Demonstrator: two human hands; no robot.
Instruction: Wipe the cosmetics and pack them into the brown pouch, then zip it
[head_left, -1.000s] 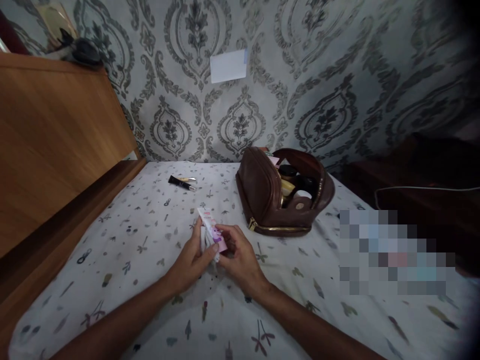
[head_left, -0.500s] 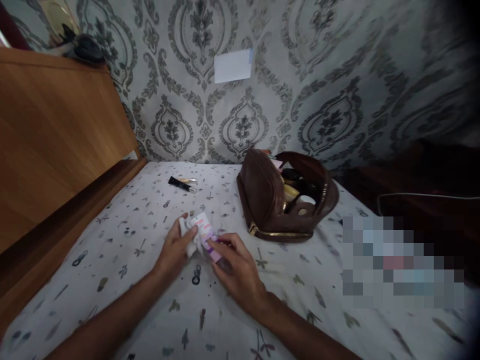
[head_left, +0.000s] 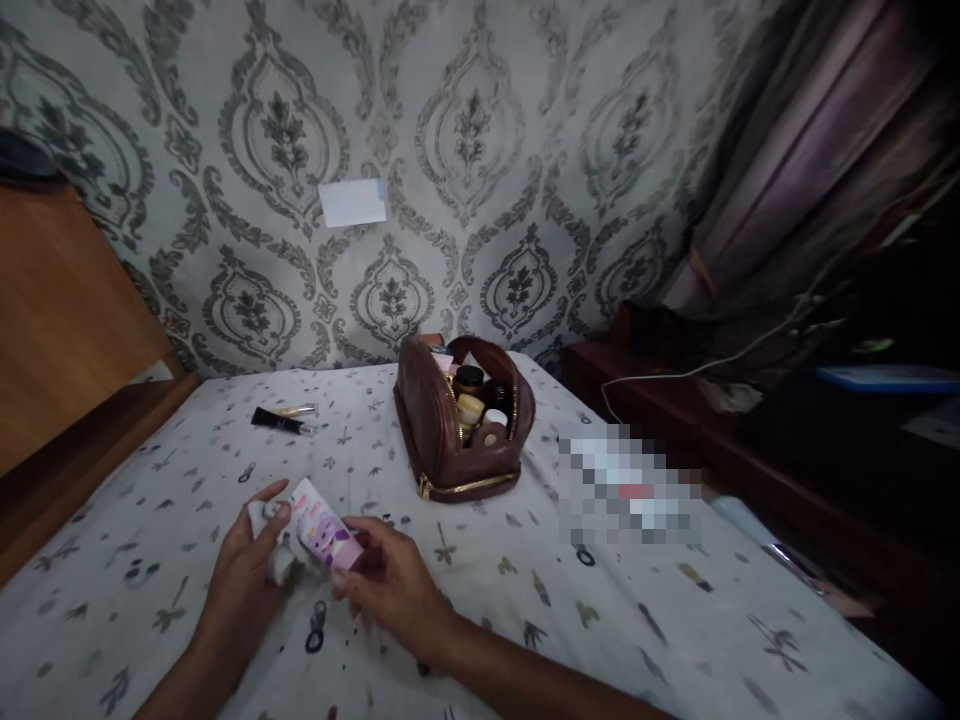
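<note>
My left hand (head_left: 255,555) is closed on a crumpled white cloth or tissue (head_left: 279,540). Beside it, my right hand (head_left: 390,580) grips the pink end of a white, pink and purple tube (head_left: 324,525), whose white end points up and left near the cloth. Farther back on the patterned sheet, an open brown bag (head_left: 431,420) holds jars with black, yellow and white lids. A black tube (head_left: 277,420) lies at the back left, with a thin gold-coloured item (head_left: 298,410) just behind it.
A wooden panel (head_left: 67,300) borders the sheet (head_left: 480,620) on the left. At the right lie a blurred-out item (head_left: 630,490) and a white cable (head_left: 705,370) beyond the sheet's edge. A patterned wall stands behind, with a white card (head_left: 352,203) on it.
The view has swung right, so the hands and bag appear farther left. The tube's purple print is now more exposed, with my right fingers nearer its pink end and the cloth slightly apart from it.
</note>
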